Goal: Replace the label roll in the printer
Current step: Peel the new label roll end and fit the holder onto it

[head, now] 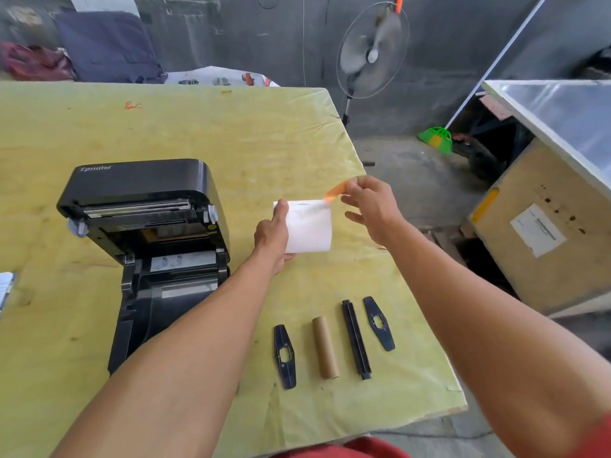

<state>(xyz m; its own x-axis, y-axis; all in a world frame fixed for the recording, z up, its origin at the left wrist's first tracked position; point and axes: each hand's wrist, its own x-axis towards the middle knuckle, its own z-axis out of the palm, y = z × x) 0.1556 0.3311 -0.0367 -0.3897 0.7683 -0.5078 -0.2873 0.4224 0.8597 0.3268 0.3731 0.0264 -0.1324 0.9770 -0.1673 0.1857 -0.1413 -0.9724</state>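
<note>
Right hand (370, 209) fingers pinch orange tape tab (335, 190) at the top of white label roll (309, 226). Left hand (272, 238) clamps roll above desk (231, 133). Printer (145, 246) open at left; cardboard core (325, 348), spindle parts nearer.

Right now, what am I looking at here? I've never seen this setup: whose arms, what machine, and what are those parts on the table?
This is one view from a camera worn on a person's head, looking down at their own bare arms. The left hand holds a new white roll; the right hand peels an orange strip off it. On the table a black printer stands with its lid open. Nearer lie an empty core, a spindle and two black end plates.
</note>
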